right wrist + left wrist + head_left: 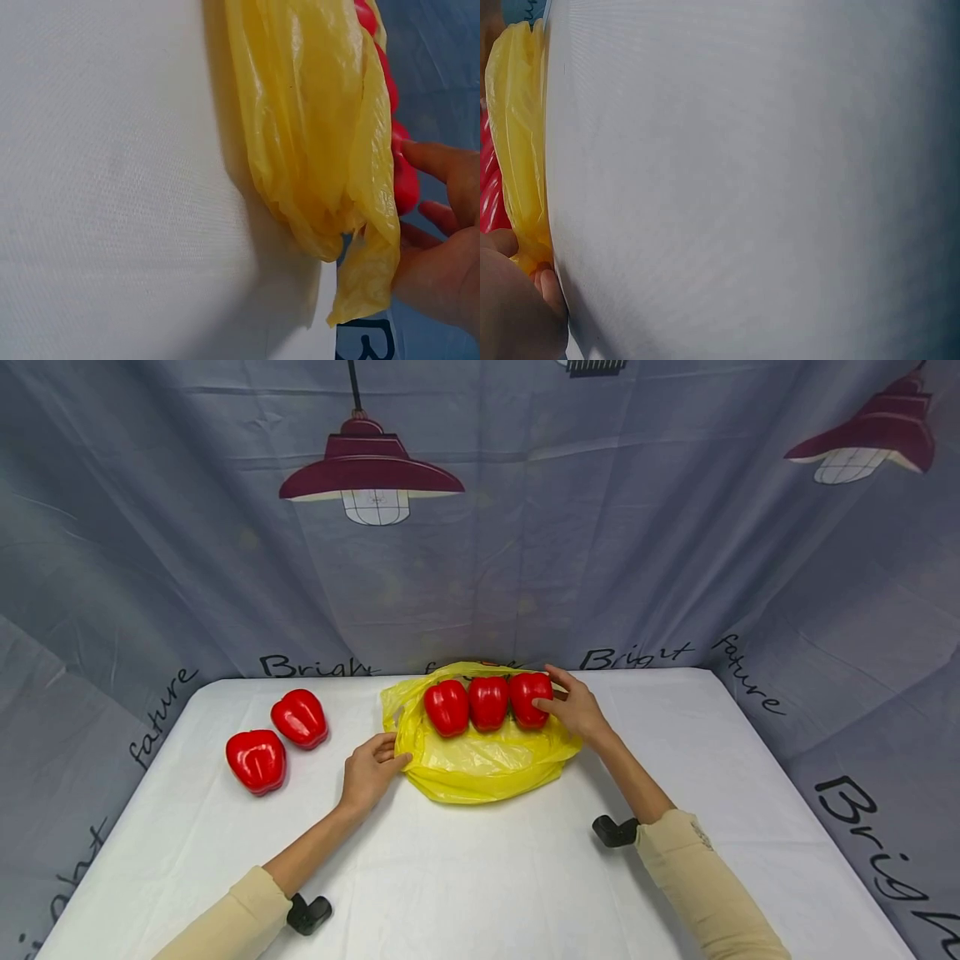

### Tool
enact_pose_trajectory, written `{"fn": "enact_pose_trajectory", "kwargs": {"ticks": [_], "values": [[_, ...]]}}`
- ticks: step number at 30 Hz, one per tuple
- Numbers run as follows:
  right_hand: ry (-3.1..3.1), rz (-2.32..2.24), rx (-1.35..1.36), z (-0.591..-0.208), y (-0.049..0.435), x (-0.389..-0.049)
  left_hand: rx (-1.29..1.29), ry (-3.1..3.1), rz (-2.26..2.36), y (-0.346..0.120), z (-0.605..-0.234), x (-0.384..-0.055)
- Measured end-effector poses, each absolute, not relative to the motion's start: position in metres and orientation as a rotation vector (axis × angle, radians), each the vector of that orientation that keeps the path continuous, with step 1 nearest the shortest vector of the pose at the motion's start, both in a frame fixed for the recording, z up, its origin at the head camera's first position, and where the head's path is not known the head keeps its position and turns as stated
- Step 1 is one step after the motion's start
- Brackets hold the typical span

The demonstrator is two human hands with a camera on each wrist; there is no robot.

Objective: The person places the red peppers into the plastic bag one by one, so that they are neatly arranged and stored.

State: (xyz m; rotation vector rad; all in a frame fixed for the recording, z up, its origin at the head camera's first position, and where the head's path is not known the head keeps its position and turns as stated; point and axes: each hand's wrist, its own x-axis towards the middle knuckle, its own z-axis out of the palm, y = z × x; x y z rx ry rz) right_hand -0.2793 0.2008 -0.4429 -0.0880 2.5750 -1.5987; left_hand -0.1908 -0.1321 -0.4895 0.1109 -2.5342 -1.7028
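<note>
Three peppers (pixel 488 704) line the far side of the bag (pixel 480 768), with two others (pixel 257 762) left of it.

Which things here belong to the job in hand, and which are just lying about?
Job:
yellow bag, pinched by the left hand
three red peppers in it, one held by the right hand
likely, two loose red peppers

Just there:
white table
curtain backdrop
black wrist devices

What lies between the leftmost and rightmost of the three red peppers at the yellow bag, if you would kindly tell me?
The head view shows another red pepper between the leftmost pepper and the rightmost pepper, which the right hand grips.
</note>
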Motion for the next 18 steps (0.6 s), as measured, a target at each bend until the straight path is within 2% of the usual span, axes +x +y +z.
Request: {"fn": "enact_pose_trajectory", "kwargs": {"ticks": [9, 18], "values": [[2.640, -1.637, -0.152, -0.430, 0.213, -0.260, 0.121, -2.534, -1.706, -0.131, -0.491, -0.192], [2.660, -1.670, -0.112, -0.423, 0.237, -0.224, 0.131, -2.543, -1.694, -0.131, -0.490, -0.191]]}}
